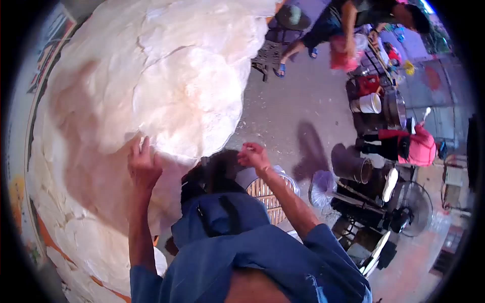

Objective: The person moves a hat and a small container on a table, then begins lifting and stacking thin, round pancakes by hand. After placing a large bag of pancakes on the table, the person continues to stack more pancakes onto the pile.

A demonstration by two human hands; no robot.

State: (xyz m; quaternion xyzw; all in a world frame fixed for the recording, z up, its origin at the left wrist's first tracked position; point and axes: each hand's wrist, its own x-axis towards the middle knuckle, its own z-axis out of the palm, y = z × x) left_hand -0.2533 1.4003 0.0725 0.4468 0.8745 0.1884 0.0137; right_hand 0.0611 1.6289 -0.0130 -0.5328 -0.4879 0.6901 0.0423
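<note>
Touching the pale dough sheets [192,76] spread at my left, which look soft, thin and tearable, best lifted by the right rim [217,146], my left hand [143,164] is half curled, its hold unclear, while my right hand [255,156] hangs apart, loosely bent, seemingly empty.

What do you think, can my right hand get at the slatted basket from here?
Probably yes: the right hand is near the basket, the forearm passes over it, and I see nothing else blocking the way.
</note>
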